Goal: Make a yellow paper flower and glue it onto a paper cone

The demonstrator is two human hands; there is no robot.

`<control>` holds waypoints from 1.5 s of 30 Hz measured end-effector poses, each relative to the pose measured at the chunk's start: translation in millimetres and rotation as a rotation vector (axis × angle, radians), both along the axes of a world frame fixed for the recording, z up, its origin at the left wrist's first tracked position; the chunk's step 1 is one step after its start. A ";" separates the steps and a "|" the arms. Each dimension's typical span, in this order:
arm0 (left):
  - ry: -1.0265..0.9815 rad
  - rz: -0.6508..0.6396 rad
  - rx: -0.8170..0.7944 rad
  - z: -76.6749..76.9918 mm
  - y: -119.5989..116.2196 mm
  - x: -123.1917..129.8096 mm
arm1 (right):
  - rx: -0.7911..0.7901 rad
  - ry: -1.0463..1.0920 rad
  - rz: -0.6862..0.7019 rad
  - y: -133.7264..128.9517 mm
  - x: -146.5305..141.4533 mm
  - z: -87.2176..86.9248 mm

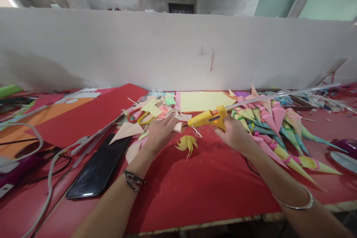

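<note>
My left hand (161, 132) is closed on a small rolled paper piece (178, 127), pale peach, its end pointing right. In my right hand (232, 132) is a yellow glue gun (208, 118), its nozzle at the open end of the roll; whether they touch I cannot tell. A yellow curled paper flower (186, 145) lies on the red table surface (203, 189) just below the roll. Scissors with red and yellow handles (146, 118) rest among paper scraps beyond my left hand.
Several coloured paper cones (272, 117) are piled at the right. A black phone (99, 167) lies at the left, beside a white cable (50, 182). Red sheets (92, 115) and a pale yellow sheet (205, 101) lie further back, before a white partition (125, 48).
</note>
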State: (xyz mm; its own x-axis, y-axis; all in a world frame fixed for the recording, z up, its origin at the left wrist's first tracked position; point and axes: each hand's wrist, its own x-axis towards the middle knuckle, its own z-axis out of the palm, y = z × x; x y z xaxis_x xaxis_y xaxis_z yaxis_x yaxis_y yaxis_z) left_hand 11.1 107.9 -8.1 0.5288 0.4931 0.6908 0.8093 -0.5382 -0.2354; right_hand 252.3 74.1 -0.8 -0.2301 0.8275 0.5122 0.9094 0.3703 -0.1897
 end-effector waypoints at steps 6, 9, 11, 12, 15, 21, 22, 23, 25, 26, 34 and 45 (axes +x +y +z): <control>0.027 0.020 -0.026 1.6 -1.8 0.2 | 0.008 -0.015 -0.005 -0.7 0.8 0.5; 0.015 0.037 -0.069 2.3 -2.5 0.8 | 0.030 -0.048 -0.027 -2.2 0.0 0.8; -0.005 0.058 -0.105 2.4 -3.0 1.6 | 0.053 -0.061 -0.040 -3.0 -0.4 0.4; -0.014 0.067 -0.122 2.4 -3.2 2.2 | 0.067 -0.066 -0.045 -3.2 -0.5 -0.1; -0.022 0.102 -0.178 3.1 -4.5 4.3 | 0.112 -0.088 -0.057 -3.0 -0.2 -2.0; -0.002 0.150 -0.357 7.4 -8.1 7.9 | 0.239 -0.081 -0.038 -3.2 -2.3 -2.0; -0.007 0.153 -0.381 8.1 -8.7 8.3 | 0.255 -0.070 -0.029 -3.5 -3.0 -1.3; -0.015 0.158 -0.399 8.6 -9.2 8.7 | 0.263 -0.061 -0.021 -3.8 -3.6 -0.5; -0.032 0.169 -0.421 9.4 -10.2 9.4 | 0.255 -0.056 -0.007 -4.0 -4.3 0.6; -0.037 0.175 -0.427 9.7 -10.8 9.8 | 0.243 -0.059 0.002 -3.9 -4.3 0.8; -0.028 0.272 -0.487 11.1 -13.4 13.1 | 0.114 -0.115 0.025 -2.3 -0.8 0.0; -0.065 0.232 -0.498 10.1 -10.9 10.8 | 0.090 -0.166 0.018 -6.4 -3.1 2.7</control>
State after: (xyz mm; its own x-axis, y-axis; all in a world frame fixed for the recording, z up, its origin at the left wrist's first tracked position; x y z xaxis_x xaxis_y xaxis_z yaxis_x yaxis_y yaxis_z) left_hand 21.9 97.0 2.0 0.3316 0.8669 0.3722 0.9242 -0.3778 0.0564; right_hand 249.2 67.6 1.9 -0.3315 0.7749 0.5381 0.9187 0.3950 -0.0030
